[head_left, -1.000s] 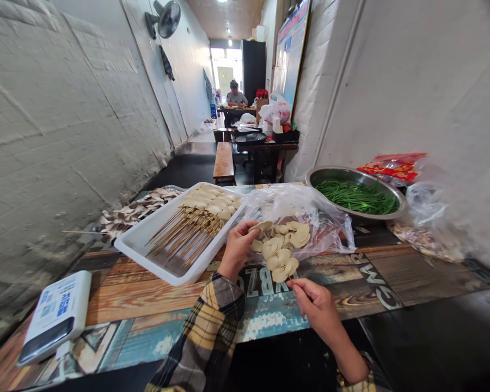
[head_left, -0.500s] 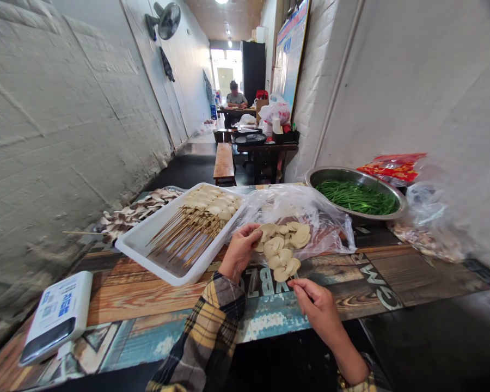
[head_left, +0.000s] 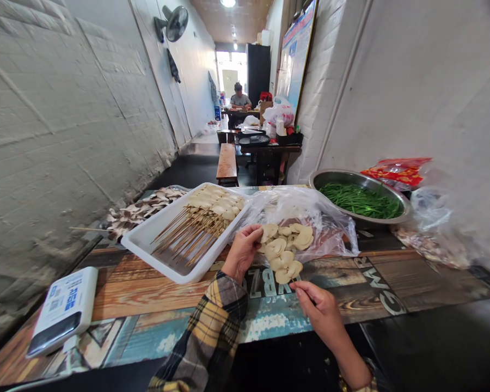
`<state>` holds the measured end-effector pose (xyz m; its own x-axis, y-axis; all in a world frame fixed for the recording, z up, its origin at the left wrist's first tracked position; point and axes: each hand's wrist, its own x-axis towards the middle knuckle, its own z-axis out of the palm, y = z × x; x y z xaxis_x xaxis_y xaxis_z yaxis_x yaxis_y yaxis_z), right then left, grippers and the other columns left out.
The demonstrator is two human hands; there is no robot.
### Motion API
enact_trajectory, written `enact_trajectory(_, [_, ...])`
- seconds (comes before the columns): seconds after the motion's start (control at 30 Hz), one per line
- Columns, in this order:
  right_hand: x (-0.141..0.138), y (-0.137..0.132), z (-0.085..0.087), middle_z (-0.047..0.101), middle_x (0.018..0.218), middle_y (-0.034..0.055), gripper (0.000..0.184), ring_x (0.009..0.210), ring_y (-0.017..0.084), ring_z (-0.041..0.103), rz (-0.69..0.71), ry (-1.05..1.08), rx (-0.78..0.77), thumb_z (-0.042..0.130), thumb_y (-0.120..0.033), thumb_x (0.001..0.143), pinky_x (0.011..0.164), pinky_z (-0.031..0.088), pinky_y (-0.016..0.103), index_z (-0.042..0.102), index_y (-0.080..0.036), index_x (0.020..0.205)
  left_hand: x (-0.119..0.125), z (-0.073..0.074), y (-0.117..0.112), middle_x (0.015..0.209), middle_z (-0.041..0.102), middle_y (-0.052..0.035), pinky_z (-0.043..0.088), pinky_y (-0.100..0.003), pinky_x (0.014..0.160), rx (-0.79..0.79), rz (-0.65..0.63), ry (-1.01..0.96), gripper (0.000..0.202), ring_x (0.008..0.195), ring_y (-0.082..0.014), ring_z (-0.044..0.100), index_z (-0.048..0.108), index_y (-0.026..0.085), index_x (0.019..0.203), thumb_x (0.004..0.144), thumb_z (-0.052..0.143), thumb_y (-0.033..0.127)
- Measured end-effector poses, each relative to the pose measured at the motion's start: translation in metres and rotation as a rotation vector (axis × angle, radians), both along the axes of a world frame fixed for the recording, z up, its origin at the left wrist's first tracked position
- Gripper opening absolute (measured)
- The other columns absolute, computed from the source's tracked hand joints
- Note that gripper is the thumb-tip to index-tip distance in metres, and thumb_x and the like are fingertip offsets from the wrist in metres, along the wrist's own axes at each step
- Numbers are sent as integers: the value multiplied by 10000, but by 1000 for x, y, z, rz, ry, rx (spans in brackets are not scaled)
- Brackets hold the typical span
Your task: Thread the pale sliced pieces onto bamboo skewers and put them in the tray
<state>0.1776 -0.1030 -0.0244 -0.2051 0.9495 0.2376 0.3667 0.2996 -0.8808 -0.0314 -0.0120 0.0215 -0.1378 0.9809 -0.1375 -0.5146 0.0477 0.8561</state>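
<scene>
Near the middle of the head camera's view, a person's two bare hands are raised over a table (head_left: 118,283) printed with planks and lettering. The right hand (head_left: 318,307) pinches the low end of a loaded skewer (head_left: 285,268) between thumb and forefinger, its pale, thin round slices bunched just above the fingertips. The left hand (head_left: 242,253) has its thumb and forefinger closed at the edge of another pale slice (head_left: 269,232); whether that one is on a stick cannot be told. Loose slices (head_left: 302,237) lie just behind, at the near side of a crumpled clear plastic bag (head_left: 330,228). Left of the bag stands a white tray (head_left: 175,276), where finished skewers (head_left: 216,204) lie in rows, sticks pointing toward the near left. Mushroom pieces (head_left: 141,211) lie beyond the tray's left side. To the right of the bag, a metal bowl (head_left: 392,219) holds long green stalks (head_left: 359,199), with a red bag (head_left: 398,170) beside it. A white device (head_left: 63,310) sits at the near left.
</scene>
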Motion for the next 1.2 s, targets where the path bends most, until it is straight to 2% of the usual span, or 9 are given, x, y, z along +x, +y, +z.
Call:
enact_trajectory(0.4, [1, 0, 0, 575, 504, 0, 352, 419, 127, 497, 24, 24, 8, 505, -376, 902, 451, 411, 226, 752, -127, 921, 1, -2, -1, 605, 568, 24, 282, -194, 458, -20, -71, 12, 279, 509, -64, 447, 644, 139, 664, 517, 829, 287])
enact_trajectory(0.7, [1, 1, -3, 529, 469, -19, 342, 423, 124, 489, 8, 31, -17, 495, -381, 907, 434, 399, 209, 738, -140, 897, 2, -3, 0, 589, 567, 25, 291, -205, 492, 74, -8, 136, 239, 506, -65, 426, 684, 149, 707, 573, 795, 313])
enact_trajectory(0.97, [1, 2, -1, 503, 468, -31, 350, 420, 122, 482, 8, 14, -31, 477, -386, 912, 452, 397, 215, 719, -135, 885, 3, -2, -1, 659, 630, -4, 302, -204, 500, 118, 21, 281, 215, 544, -82, 477, 706, 152, 747, 619, 760, 316])
enact_trajectory(1.2, [0, 1, 1, 487, 454, -41, 342, 417, 126, 480, 0, 8, -41, 464, -393, 920, 472, 399, 222, 694, -146, 864, 6, 2, -4, 670, 648, -12, 359, -216, 542, 156, 23, 314, 184, 576, -101, 512, 708, 146, 733, 628, 752, 292])
